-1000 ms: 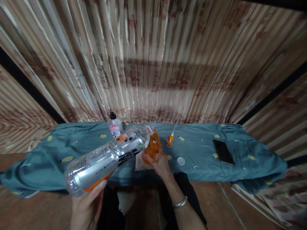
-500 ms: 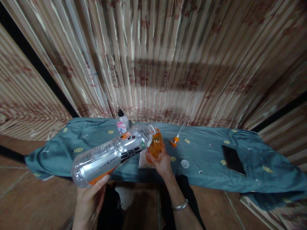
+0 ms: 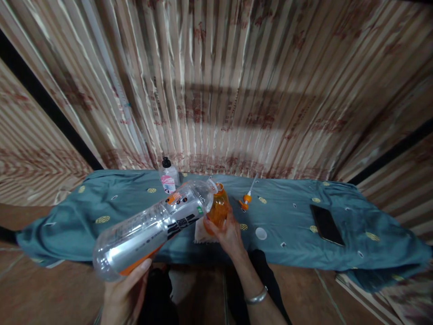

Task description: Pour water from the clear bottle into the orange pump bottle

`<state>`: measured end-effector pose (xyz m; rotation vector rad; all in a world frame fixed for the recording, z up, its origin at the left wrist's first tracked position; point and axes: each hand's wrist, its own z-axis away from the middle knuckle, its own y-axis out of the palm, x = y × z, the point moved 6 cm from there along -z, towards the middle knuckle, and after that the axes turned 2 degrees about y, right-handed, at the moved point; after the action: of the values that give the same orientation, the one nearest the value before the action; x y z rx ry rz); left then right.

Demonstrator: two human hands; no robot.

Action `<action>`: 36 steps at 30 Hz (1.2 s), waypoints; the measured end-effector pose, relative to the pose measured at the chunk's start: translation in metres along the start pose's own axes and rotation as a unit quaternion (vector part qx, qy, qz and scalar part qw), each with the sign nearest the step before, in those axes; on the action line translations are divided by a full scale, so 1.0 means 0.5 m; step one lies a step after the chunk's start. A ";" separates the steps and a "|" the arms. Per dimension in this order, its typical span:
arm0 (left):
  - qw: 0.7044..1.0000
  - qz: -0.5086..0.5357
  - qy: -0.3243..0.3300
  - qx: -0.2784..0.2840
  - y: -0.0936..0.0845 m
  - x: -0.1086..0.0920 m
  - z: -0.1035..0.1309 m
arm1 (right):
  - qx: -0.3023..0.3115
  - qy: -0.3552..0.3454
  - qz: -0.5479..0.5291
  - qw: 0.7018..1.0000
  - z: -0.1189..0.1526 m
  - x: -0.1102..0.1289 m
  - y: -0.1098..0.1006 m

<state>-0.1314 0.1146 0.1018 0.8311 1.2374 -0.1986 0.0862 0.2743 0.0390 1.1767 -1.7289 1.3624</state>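
Observation:
A large clear plastic bottle (image 3: pixel 149 230) with a silver and orange label lies tilted in my left hand (image 3: pixel 126 286), which grips it near its base. Its neck points up and right, meeting the mouth of an orange see-through bottle (image 3: pixel 219 210). My right hand (image 3: pixel 230 232) is wrapped around that orange bottle, which leans slightly. Whether liquid passes between the two mouths I cannot make out. Under the bottles a pale folded cloth (image 3: pixel 202 232) is partly covered. To the right lies an orange pump top (image 3: pixel 246 201) with a clear tube.
A blue-green patterned cloth (image 3: pixel 291 225) covers the table. At the back left stands a clear bottle with a black cap (image 3: pixel 168 178). A white round lid (image 3: pixel 260 233) and a black phone (image 3: pixel 327 225) lie to the right. A striped curtain (image 3: pixel 216 113) hangs behind.
The large bottle's base has shifted slightly left and down with my left hand. The view has moved a little. Both hands keep their grips, and the two mouths stay together.

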 end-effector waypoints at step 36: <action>1.000 -0.002 -0.009 -0.014 -0.023 0.014 -0.011 | -0.014 -0.005 0.027 1.000 0.009 0.020 0.004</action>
<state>-0.1393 0.1120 0.0898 0.8002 1.2233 -0.1907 0.0804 0.2675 0.0460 1.1310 -1.7926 1.3625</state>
